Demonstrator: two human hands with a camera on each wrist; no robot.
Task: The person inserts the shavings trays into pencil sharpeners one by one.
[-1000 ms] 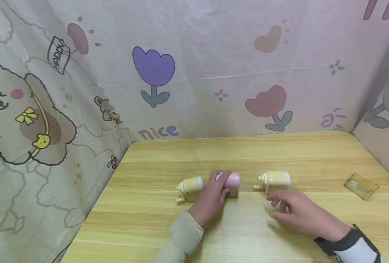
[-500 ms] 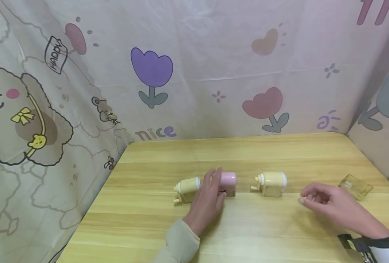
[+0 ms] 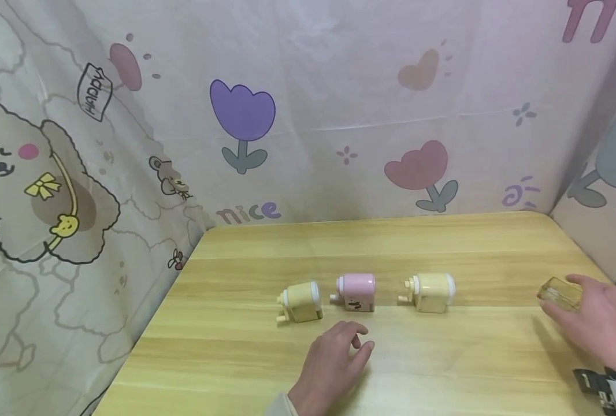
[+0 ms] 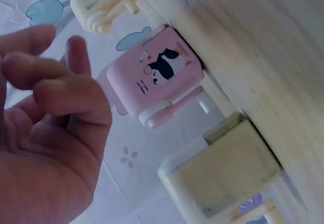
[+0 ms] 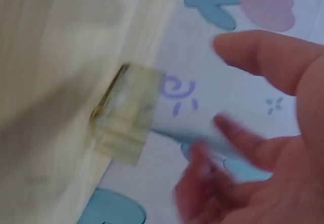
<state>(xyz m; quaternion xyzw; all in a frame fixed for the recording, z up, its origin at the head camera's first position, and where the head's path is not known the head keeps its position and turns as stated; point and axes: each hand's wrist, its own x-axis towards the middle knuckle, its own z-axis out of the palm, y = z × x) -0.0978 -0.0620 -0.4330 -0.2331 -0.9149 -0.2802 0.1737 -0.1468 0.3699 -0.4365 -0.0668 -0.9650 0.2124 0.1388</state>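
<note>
Three crank pencil sharpeners stand in a row on the table: a yellow one [image 3: 304,301] at left, a pink one [image 3: 359,284] with a black-and-white cartoon in the middle, another yellow one [image 3: 433,293] at right. My left hand [image 3: 330,363] hovers in front of the pink sharpener, fingers loosely bent around nothing. Far to the right lies a clear yellow box-like piece [image 3: 561,293], resembling a shavings tray. My right hand [image 3: 601,315] reaches over it with thumb and fingers spread; in the right wrist view a gap separates them from the tray [image 5: 126,115].
The wooden table [image 3: 381,242] meets a patterned cloth backdrop [image 3: 318,86] along its back edge. More cloth hangs at the left [image 3: 147,242] and right sides. A dark strap [image 3: 591,384] circles the right wrist.
My left hand has let go of the pink sharpener and drawn back toward me. My right hand has moved right, from beside the right yellow sharpener to the clear tray.
</note>
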